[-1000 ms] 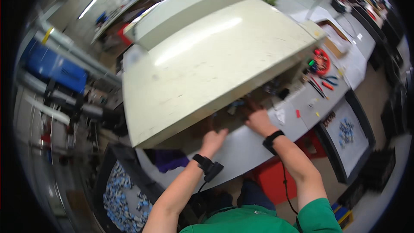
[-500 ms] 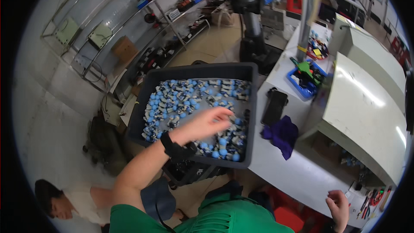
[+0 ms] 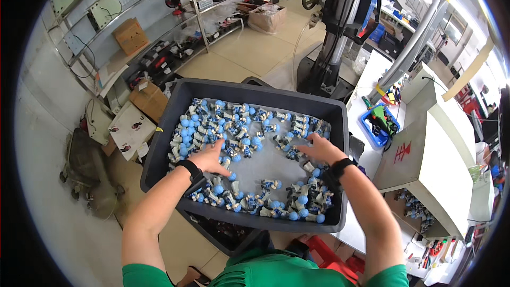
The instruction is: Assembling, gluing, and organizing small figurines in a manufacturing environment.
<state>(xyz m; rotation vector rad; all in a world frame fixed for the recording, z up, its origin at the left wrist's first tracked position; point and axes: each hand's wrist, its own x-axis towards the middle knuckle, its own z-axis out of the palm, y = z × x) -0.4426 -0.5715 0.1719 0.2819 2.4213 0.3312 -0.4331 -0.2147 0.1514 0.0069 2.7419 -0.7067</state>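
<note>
A large dark grey plastic bin [image 3: 255, 91] stands in front of me, holding many small figurines [image 3: 241, 119] with round light-blue heads and white and dark-blue bodies. My left hand [image 3: 209, 158] is inside the bin at its left middle, fingers and thumb spread over figurines there. Toward the right side, my right hand [image 3: 323, 150] reaches in with thumb and fingers apart, close to a few figurines. No figurine shows lifted in either hand; whether the fingertips touch any is unclear. Between the hands the grey floor of the bin shows, with a thick row of figurines along its near side.
A white workbench [image 3: 366, 194] runs along the right, carrying a blue tray [image 3: 383, 139] and a pale curved-top housing [image 3: 419, 151]. Beyond the bin stands a dark machine column [image 3: 340, 32]. Metal shelves [image 3: 199, 18] line the back left; a red stool [image 3: 324, 258] is near me.
My right hand has come from above the bench at lower right into the bin. My left hand has shifted left within the bin. The view has turned, and the person at lower left is out of sight.
</note>
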